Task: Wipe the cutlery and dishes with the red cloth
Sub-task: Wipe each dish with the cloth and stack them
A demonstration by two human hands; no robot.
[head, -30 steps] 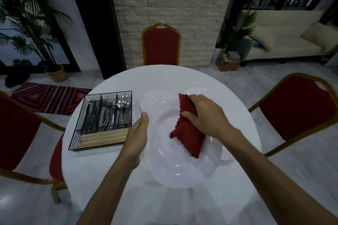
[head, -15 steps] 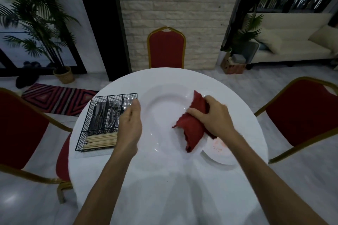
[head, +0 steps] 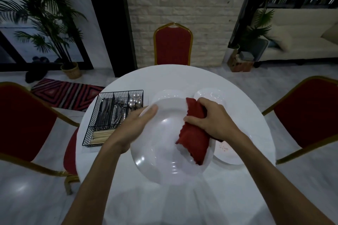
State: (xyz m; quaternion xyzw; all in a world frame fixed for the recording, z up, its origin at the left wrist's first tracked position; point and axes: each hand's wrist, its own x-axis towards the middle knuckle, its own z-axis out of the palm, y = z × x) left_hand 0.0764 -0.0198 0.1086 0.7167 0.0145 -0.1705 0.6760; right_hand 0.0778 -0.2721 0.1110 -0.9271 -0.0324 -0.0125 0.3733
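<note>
Both bare forearms enter from the lower edge and converge toward the frame's centre. Left grip (head: pixel 135 128), left of centre: back of the hand up, thumb extended over the upper-left rim of the plate (head: pixel 164 151), fingers hidden beneath it. Right grip (head: pixel 214 120), right of centre: knuckles up, wrist straight, fingers curled round the folded red cloth (head: pixel 193 139), pressing it onto the plate's right side.
</note>
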